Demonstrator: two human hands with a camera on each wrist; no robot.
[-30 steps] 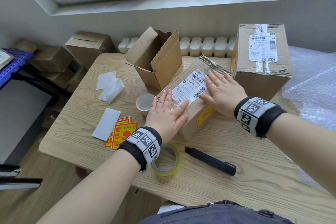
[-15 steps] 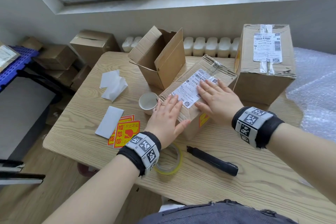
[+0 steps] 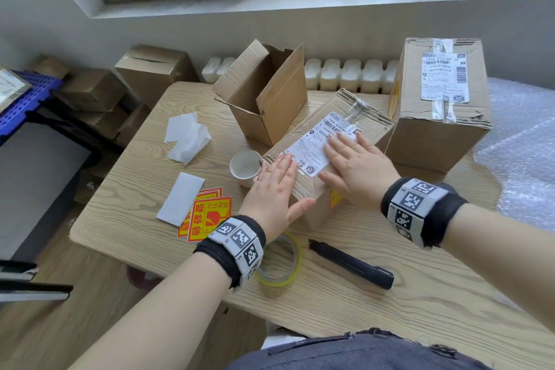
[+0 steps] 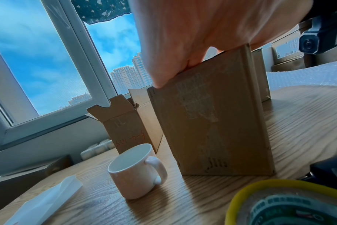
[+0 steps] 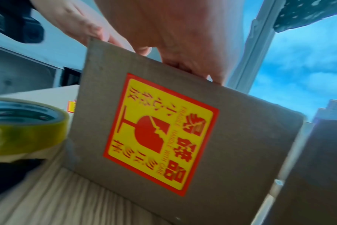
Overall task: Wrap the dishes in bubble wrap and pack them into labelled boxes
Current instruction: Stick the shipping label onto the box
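At the near edge of the light wood-grain table (image 3: 390, 324) lie a yellow-rimmed roll of clear tape (image 3: 283, 264) and, just right of it, a black utility knife (image 3: 351, 264). Behind them, mid-table, stands the sealed brown cardboard box (image 3: 312, 207) with a white printed shipping label (image 3: 318, 144) on its top and a red-and-yellow fragile sticker (image 5: 160, 134) on its near side. The left hand (image 3: 277, 189) lies flat on the box's near-left top corner, fingers straight, thumb over the near edge. The right hand (image 3: 357, 165) presses flat on the label with straight fingers; neither hand grips anything. A white ceramic mug (image 4: 137, 170) stands upright just left of the box, close to the left fingertips. Toward the left edge lie loose red-and-yellow fragile stickers (image 3: 207, 216), a white backing strip (image 3: 180, 203) and crumpled white backing paper (image 3: 187, 137). Farther back an open brown carton (image 3: 264, 93) stands with flaps up, and at the far right corner a taller taped brown carton (image 3: 435, 105) carries its own label. Clear bubble wrap (image 3: 522, 144) lies off the right edge.
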